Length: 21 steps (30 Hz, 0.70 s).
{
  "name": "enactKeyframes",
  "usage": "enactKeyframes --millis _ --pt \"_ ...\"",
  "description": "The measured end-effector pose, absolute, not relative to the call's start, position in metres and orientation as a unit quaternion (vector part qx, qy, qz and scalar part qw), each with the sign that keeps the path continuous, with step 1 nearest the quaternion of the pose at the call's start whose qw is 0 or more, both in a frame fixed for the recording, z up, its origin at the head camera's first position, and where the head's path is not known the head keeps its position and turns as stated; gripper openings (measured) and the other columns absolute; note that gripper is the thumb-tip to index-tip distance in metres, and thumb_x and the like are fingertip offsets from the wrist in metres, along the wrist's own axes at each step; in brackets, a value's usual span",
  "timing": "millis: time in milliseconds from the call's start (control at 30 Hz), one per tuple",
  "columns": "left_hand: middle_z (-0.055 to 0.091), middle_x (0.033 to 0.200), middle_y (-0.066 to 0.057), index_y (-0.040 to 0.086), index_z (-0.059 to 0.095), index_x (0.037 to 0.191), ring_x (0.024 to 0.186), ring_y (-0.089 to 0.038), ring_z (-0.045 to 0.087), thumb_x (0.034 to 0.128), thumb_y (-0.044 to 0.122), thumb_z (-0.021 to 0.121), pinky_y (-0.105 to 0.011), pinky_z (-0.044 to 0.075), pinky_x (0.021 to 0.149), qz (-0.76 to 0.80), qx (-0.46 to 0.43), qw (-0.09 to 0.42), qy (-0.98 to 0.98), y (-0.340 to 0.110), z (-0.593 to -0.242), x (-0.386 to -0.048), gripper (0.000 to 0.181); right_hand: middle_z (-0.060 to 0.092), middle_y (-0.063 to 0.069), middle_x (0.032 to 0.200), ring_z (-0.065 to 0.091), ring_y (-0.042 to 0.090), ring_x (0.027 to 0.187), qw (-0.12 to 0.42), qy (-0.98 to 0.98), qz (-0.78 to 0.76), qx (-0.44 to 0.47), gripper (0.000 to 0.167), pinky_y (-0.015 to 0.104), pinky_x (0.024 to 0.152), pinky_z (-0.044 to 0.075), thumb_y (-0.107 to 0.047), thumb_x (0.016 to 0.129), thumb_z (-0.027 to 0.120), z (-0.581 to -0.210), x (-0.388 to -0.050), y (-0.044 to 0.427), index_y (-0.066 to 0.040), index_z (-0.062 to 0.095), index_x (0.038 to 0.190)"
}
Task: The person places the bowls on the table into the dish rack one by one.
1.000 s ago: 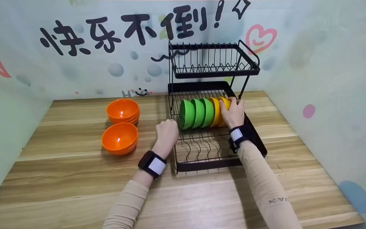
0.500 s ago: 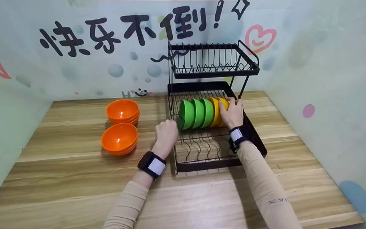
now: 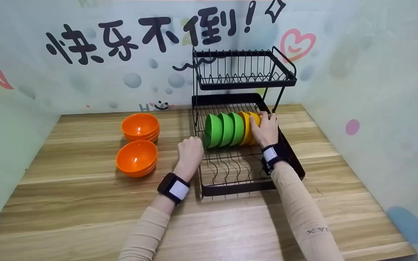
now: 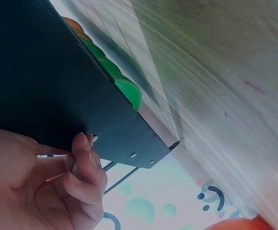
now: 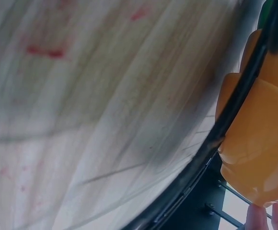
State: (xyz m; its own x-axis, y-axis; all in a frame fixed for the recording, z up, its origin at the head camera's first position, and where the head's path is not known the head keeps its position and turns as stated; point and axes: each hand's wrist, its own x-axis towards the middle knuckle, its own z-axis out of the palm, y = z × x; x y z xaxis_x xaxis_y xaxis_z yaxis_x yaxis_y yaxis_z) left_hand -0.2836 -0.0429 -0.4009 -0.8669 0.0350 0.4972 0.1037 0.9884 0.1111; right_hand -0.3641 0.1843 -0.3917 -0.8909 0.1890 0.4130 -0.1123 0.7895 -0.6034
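A black two-tier dish rack (image 3: 238,188) stands on the wooden table. Its lower tier holds three green bowls (image 3: 213,131) and some yellow bowls, all on edge in a row. My right hand (image 3: 267,129) grips the rightmost yellow bowl (image 5: 256,139), thumb across its front; in the right wrist view only fingertips (image 5: 256,219) show at its edge. My left hand (image 3: 190,154) holds the rack's left side with curled fingers. The left wrist view shows those fingers (image 4: 86,182) against the black side panel (image 4: 81,96).
Left of the rack, two short stacks of orange bowls (image 3: 140,125) sit one behind the other, the front stack (image 3: 136,157) nearer me. The rack's upper tier (image 3: 245,85) overhangs the back. Printed walls (image 3: 85,87) enclose the table behind and at both sides.
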Motion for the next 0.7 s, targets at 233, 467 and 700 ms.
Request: enactKeyframes --millis 233,467,700 --pt "0.070 0.075 -0.015 0.000 0.068 0.077 0.068 -0.032 0.069 0.0845 0.005 0.054 -0.042 0.054 0.054 -0.081 -0.031 0.250 -0.964 -0.046 -0.402 -0.286 0.016 0.046 0.020 0.116 0.043 0.037 0.111 0.259 -0.912 0.318 0.003 0.045 0.049 0.095 0.039 -0.041 0.091 0.054 -0.388 -0.364 0.182 -0.006 0.057 0.119" --pt "0.070 0.076 -0.016 0.001 0.068 0.076 0.069 -0.034 0.068 0.0843 0.008 0.056 -0.043 0.054 0.056 -0.100 -0.033 0.236 -0.966 -0.046 -0.402 -0.287 0.016 0.046 0.023 0.116 0.042 0.039 0.110 0.282 -0.901 0.328 0.026 0.043 0.049 0.095 0.038 -0.037 0.093 0.055 -0.381 -0.360 0.184 -0.003 0.058 0.119" --pt "0.070 0.078 -0.016 0.002 0.069 0.078 0.072 -0.035 0.068 0.0883 0.015 0.057 -0.045 0.054 0.058 -0.111 -0.022 0.218 -0.969 -0.049 -0.397 -0.284 0.021 0.048 0.024 0.109 0.044 0.041 0.106 0.314 -0.883 0.343 0.059 0.034 0.050 0.094 0.038 -0.027 0.092 0.058 -0.377 -0.356 0.184 -0.001 0.060 0.113"
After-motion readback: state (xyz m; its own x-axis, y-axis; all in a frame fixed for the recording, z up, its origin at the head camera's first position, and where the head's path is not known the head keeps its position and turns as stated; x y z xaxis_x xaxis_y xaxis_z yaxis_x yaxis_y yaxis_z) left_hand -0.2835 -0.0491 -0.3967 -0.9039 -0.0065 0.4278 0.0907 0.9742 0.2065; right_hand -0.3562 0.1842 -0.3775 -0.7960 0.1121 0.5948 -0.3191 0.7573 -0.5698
